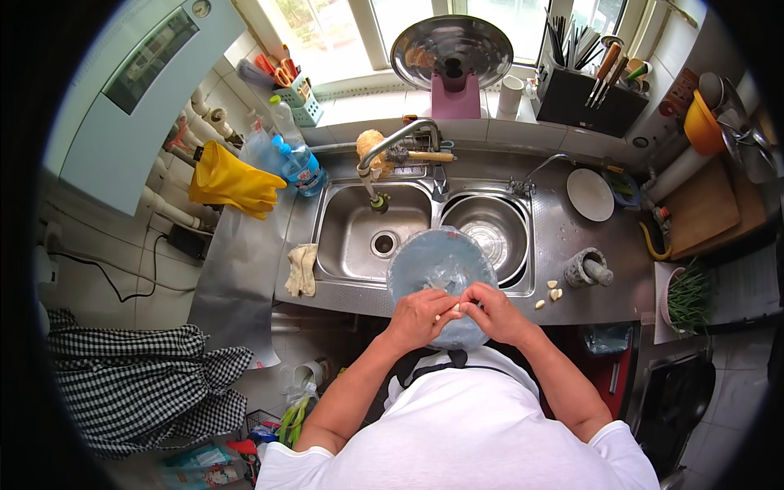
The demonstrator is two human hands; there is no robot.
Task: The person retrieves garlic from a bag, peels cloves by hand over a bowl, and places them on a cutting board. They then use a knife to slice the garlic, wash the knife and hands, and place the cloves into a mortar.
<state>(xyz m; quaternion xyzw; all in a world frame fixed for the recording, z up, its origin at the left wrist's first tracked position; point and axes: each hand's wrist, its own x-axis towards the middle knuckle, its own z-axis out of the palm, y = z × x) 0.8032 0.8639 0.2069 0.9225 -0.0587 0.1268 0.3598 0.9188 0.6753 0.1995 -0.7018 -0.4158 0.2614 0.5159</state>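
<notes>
Both of my hands meet over a bin lined with a pale plastic bag (441,257), which stands against the sink's front edge. My left hand (424,315) holds what looks like a garlic clove (456,307) between thumb and fingers, and another small pale piece shows by its fingers. The fingertips of my right hand (493,311) pinch the same clove from the other side. On the steel counter to the right lie several peeled garlic cloves (554,294), beside a stone mortar (577,269) with its pestle (597,272) leaning inside. Thin scraps of skin are in the bag.
A double steel sink (343,226) lies ahead, with a metal bowl (520,236) in its right basin and a faucet (401,133) above. A cloth (301,269) hangs on the left edge. A white plate (590,195) and a pot of green shoots (686,297) stand right.
</notes>
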